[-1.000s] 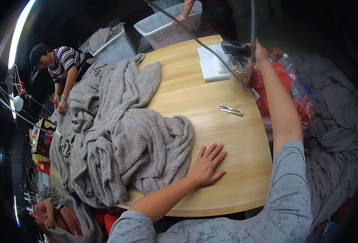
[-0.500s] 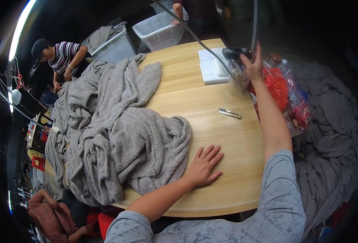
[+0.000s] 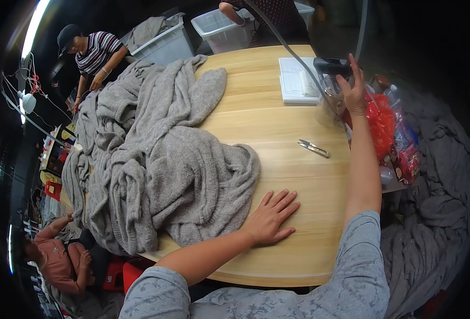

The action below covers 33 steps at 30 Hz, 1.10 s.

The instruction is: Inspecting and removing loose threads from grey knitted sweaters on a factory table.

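Observation:
My left hand [image 3: 271,219] lies flat on the wooden table [image 3: 283,175], fingers spread, beside a heap of grey knitted garments [image 3: 187,175]. My right arm stretches to the table's far right. There my right hand [image 3: 355,91] is raised with thumb and fingers apart, next to a dark object [image 3: 333,66] on a bent grey rod [image 3: 285,43]. Whether the fingertips touch that object I cannot tell. Just below it stands a clear plastic container [image 3: 328,111]. Small thread snips [image 3: 314,148] rest on the bare wood between my hands.
A white flat box [image 3: 293,80] sits at the far edge. Red and clear plastic bags [image 3: 381,125] crowd the right side, beside piled grey fabric [image 3: 437,175]. White bins [image 3: 221,32] stand beyond. Co-workers are at the far left [image 3: 103,50], lower left [image 3: 59,260] and back [image 3: 277,21].
The whole view has shifted slightly, so the table sits a little farther right. My hands keep nearly the same places. At lower left, the co-worker's arms have moved.

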Motion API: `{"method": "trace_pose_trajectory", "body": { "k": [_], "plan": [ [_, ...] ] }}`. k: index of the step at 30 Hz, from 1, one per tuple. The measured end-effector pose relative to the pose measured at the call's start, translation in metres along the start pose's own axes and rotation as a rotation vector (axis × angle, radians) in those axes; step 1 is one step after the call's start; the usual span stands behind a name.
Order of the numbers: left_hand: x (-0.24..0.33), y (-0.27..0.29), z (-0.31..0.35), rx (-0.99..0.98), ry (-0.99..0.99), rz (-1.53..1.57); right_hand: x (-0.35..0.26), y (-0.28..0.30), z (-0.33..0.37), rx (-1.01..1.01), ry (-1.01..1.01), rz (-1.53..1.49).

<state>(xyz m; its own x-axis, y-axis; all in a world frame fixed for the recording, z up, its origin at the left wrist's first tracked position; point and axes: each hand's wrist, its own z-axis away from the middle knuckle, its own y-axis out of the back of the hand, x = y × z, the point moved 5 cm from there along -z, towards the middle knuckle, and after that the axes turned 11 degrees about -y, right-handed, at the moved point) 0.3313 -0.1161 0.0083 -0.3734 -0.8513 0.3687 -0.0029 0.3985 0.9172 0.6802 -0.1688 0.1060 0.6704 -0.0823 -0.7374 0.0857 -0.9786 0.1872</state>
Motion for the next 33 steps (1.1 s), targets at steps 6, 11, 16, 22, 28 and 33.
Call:
{"method": "trace_pose_trajectory", "body": {
  "k": [6,11,16,22,28,33],
  "plan": [
    [-0.001,0.0,0.002,-0.013,0.012,0.01,-0.01,-0.007,-0.014,0.014,-0.189,0.221],
    [-0.001,-0.002,0.001,-0.001,0.006,0.017,-0.007,-0.005,-0.024,0.017,-0.232,0.268],
    [-0.002,-0.003,0.002,0.012,0.011,0.004,-0.024,-0.006,-0.022,0.169,-0.099,0.576],
    [-0.002,-0.003,0.003,0.033,0.004,0.005,-0.039,-0.001,-0.019,0.184,0.07,0.646],
    [-0.004,-0.002,0.005,0.049,0.0,0.006,-0.056,0.004,-0.011,0.206,0.289,0.742],
    [-0.004,-0.002,0.006,0.049,0.001,0.008,-0.062,0.001,-0.011,0.066,0.41,0.812]
  ]
}}
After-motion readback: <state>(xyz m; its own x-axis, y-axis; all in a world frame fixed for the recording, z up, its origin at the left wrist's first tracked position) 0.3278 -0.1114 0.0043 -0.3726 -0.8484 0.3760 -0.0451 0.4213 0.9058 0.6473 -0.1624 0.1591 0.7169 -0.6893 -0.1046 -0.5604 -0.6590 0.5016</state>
